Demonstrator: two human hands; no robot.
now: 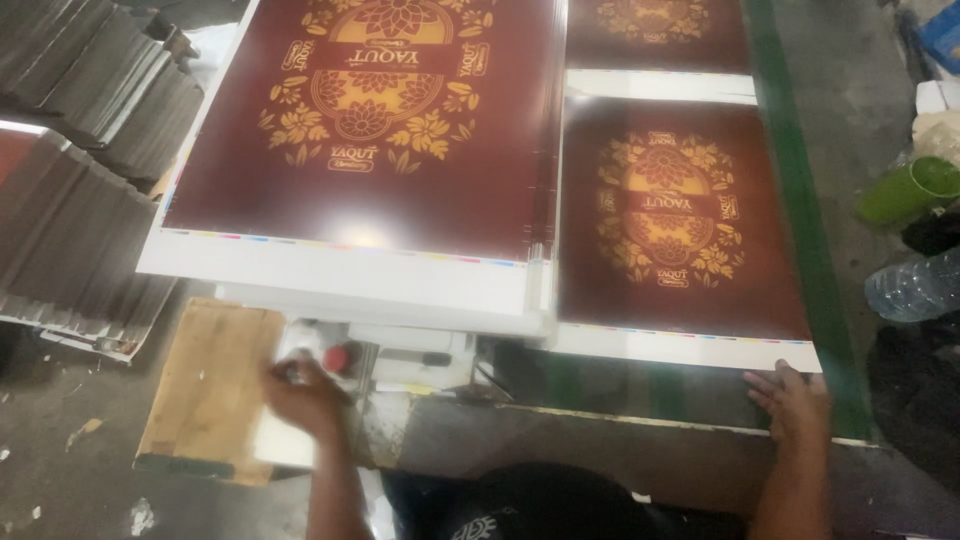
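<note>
Left hand at seven o'clock, fingers curled on white control box beside red button, right hand at five o'clock, flat and spread on maroon printed sheet corner, sheet stack at twelve.

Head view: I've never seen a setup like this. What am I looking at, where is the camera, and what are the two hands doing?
The camera sits on a person's head and looks down at their own two bare hands. In front lies a tall stack of printed sheets, dark red with gold flower patterns and white margins. A single similar sheet lies to its right on a green belt. The left hand is at a white control box with a red knob, under the stack's near edge; the hand is blurred, so its grip is unclear. The right hand rests flat at the single sheet's near corner. Grey piles lie at left; a green cup and a bottle at right.
</note>
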